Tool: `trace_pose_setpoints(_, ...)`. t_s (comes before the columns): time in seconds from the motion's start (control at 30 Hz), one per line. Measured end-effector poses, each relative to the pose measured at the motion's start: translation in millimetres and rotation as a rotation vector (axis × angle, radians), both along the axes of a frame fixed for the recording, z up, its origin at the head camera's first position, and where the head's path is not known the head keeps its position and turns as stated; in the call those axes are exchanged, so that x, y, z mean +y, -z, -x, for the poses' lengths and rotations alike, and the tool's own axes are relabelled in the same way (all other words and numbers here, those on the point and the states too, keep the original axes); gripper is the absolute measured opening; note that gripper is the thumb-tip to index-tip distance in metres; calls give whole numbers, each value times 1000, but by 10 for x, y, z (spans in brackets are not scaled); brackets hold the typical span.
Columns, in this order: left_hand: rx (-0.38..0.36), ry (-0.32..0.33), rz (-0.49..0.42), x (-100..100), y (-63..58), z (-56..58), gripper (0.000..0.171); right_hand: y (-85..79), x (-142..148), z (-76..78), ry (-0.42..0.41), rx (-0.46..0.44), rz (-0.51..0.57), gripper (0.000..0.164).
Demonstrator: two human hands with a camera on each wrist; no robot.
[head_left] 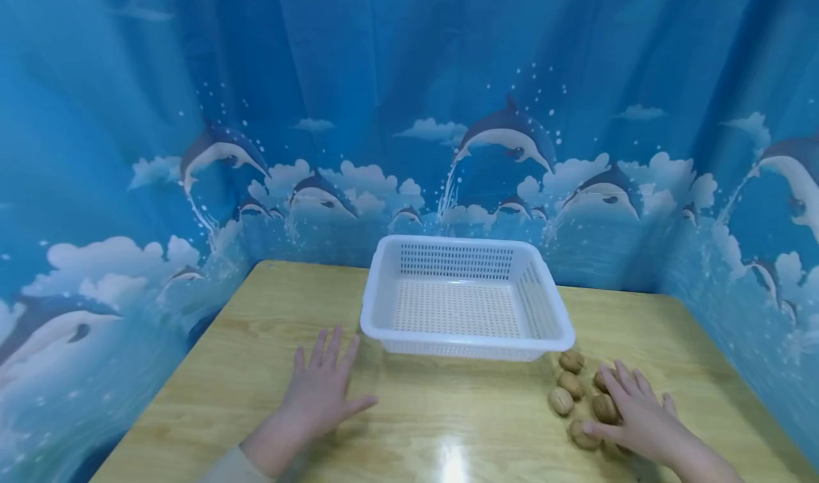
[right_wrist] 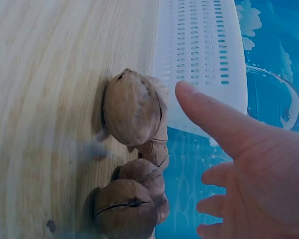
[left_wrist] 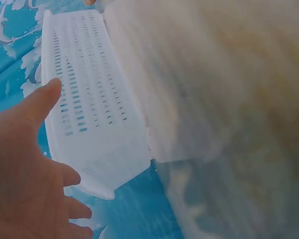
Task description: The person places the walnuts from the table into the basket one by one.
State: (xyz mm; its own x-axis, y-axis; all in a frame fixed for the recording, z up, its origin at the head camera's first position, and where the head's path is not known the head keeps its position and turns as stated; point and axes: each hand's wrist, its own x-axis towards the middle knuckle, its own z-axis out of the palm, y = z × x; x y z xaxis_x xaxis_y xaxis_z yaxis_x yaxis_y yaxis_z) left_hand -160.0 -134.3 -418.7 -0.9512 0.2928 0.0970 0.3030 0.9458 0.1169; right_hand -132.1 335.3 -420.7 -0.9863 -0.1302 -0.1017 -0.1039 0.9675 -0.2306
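A white plastic basket with slotted walls stands at the back middle of the table, nothing inside it. My left hand is spread flat over the wood, left of the basket's near corner, holding nothing; the left wrist view shows its thumb overlapping the basket wall. Several walnuts lie grouped right of the basket's front corner. Over the right part of that group my right hand is spread, its fingers straight and partly hiding some nuts. The right wrist view has a walnut large, beside the thumb.
The light wooden table fills the lower part of the head view. A blue curtain printed with dolphins and clouds encloses it at the back and both sides, close behind the basket.
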Motion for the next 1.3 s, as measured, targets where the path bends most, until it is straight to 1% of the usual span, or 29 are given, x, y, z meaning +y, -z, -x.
trace_pose_setpoints(0.1,14,-7,-16,4,-30,74,94,8,34,34,7,-22,1,108)
trace_pose_setpoints(0.2,47,-10,-26,33,-89,165,94,13,67,82,15,-43,21,108)
trace_pose_setpoints(0.3,62,-8,-44,93,-166,260,94,34,96,117,15,-27,31,108)
trace_pose_setpoints(0.4,56,-7,-71,183,-242,344,94,45,126,124,21,-16,27,108)
trace_pose_setpoints(0.5,51,-19,-98,288,-280,460,95,40,160,138,22,2,30,106)
trace_pose_setpoints(0.57,47,-35,-105,360,-288,545,96,30,191,149,18,30,34,103)
trace_pose_setpoints(0.67,-3,-69,-139,466,-277,663,97,14,253,171,12,69,55,96)
trace_pose_setpoints(0.77,-71,-89,-178,544,-246,738,97,-2,335,203,14,67,85,86)
trace_pose_setpoints(0.83,-112,-89,-200,574,-219,767,96,-15,394,225,32,33,106,81)
trace_pose_setpoints(0.97,-137,-73,-224,586,-183,782,92,-25,531,257,92,-27,142,76)
trace_pose_setpoints(1.03,-131,-66,-213,579,-175,779,91,-15,600,266,119,-48,147,74)
trace_pose_setpoints(1.1,-117,-59,-192,570,-176,777,92,2,658,269,129,-35,137,72)
trace_pose_setpoints(1.3,-93,-54,-168,557,-204,763,90,80,763,298,101,-30,128,65)
